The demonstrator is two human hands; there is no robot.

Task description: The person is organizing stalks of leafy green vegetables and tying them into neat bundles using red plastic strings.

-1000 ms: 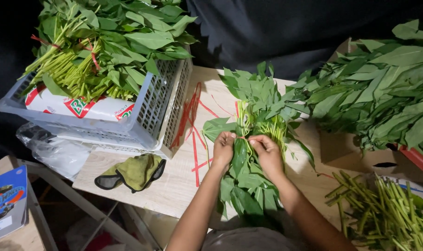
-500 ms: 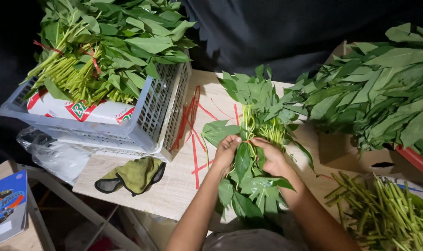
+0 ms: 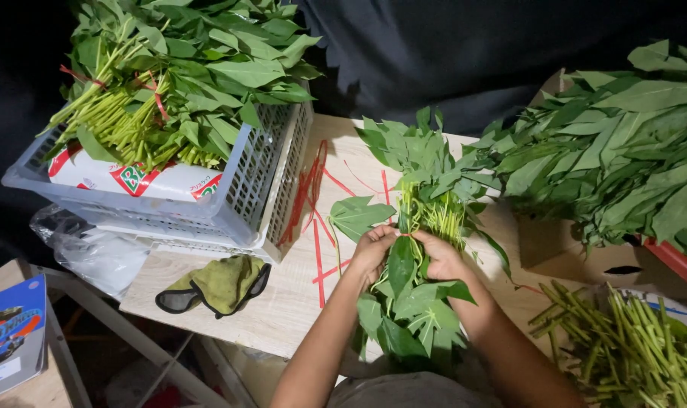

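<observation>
Greens are lying in a bunch (image 3: pixel 415 227) on the wooden table (image 3: pixel 283 310), leafy tops pointing both toward and away from the person, pale stems showing in the middle. Going from the left: a grey plastic basket (image 3: pixel 245 196) is sitting at the table's far left corner, piled with tied bundles of leafy stalks (image 3: pixel 170 83). Below it, an olive cloth (image 3: pixel 222 283) is lying crumpled near the table edge. Loose red ties (image 3: pixel 317 227) are lying scattered on the wood between the basket and the bunch.

Next, the left hand (image 3: pixel 372 249) is coming up from the bottom edge, forearm angled upward, fingers curling in against the left side of the bunch at its waist, pinching what looks like a red tie there. Just beside it, almost touching, the right hand (image 3: pixel 442 257) is gripping the bunch from the right, knuckles up, fingers closing around the stems with leaves spilling over the wrist.

Further right, a large heap of loose greens (image 3: pixel 615 151) is resting on a cardboard box (image 3: pixel 563 253), and trimmed stalks (image 3: pixel 631 347) are lying in the lower right corner.
</observation>
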